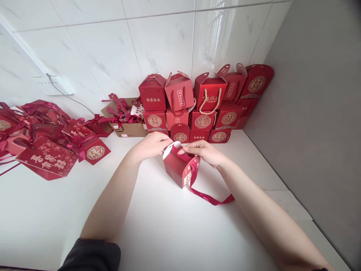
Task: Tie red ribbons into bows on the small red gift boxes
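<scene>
The red box stands on the table, between the 2 arms and just in front of the stacked boxes. The left grip is at its white-lined flap, fingers partly hidden behind the edge; I cannot tell what, if anything, it pinches. The right grip has thumb and forefinger drawn close over the top, by the ribbon; whether they pinch it is not clear.

The box looks like thin card: likely light if empty, though its inside is hidden. It should be stiff along the folds, but hard pressure could dent the broad walls. The 2 raised flaps look easiest to bend or crease. The ribbon seems soft, limp and slippery, with 1 length trailing onto the table. Best hold: low on the walls, near the corners, with the ribbon pinched flat between 2 fingertips.
</scene>
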`<control>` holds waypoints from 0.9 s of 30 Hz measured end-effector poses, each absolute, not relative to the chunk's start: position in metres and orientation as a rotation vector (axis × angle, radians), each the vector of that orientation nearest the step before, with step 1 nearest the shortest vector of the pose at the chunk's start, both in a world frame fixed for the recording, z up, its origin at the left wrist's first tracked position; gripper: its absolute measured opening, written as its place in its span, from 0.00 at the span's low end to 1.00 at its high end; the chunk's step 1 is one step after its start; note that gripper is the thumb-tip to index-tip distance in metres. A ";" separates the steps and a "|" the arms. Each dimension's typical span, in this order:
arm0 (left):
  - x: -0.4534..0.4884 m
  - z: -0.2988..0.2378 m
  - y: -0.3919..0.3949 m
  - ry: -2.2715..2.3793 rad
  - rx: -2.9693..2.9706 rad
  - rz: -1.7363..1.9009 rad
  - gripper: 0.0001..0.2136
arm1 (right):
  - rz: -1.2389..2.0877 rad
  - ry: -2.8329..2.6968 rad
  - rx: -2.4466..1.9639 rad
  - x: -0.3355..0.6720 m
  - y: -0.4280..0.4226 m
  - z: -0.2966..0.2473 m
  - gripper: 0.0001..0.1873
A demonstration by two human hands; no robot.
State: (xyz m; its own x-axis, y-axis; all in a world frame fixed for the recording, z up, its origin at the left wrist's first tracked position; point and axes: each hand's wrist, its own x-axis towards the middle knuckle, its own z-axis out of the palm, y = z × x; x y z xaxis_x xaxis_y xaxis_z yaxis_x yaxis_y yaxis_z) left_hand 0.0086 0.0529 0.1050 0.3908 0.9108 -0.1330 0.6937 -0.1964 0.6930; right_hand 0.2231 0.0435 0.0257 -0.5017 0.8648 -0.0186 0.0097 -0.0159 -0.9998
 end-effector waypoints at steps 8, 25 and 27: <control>0.005 0.099 0.058 1.308 1.940 0.399 0.15 | 1.562 -1.601 -0.910 0.223 0.044 0.025 0.20; 0.005 0.100 0.060 1.373 1.998 0.387 0.13 | 1.551 -1.572 -0.858 0.223 0.047 0.019 0.17; 0.005 0.101 0.060 1.376 1.985 0.401 0.11 | 1.558 -1.563 -0.868 0.223 0.047 0.019 0.18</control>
